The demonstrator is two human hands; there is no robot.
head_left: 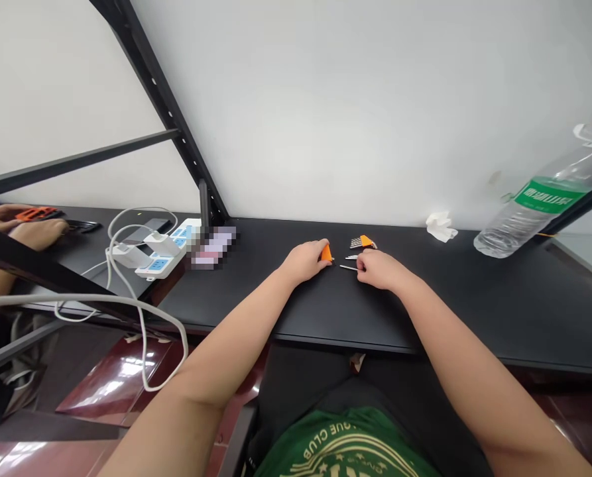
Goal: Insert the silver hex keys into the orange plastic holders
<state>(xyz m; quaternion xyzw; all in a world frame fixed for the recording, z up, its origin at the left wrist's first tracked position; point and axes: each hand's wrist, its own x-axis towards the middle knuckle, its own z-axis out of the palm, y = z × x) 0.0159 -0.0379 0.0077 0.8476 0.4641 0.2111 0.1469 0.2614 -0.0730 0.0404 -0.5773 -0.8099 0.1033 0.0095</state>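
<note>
My left hand [304, 260] is closed around an orange holder [327, 254], which pokes out on the right side of my fingers. Between the thumb and fingers of my right hand [375, 268] is a thin metal hex key [348, 267], its tip pointing left toward the holder. Just behind my right hand, a second orange holder [366, 241] lies on the black table with several metal keys fanned out to its left. Another short metal piece [351, 258] lies near my right fingertips. My right palm is hidden from view.
A large plastic bottle [529, 209] leans at the right, near a crumpled tissue [441, 226]. On the left stand a metal frame post [176, 122], a power strip [169, 248] with white cables, and a blurred-out item [213, 248]. Beyond the frame, another person's hands [40, 232] hold something orange.
</note>
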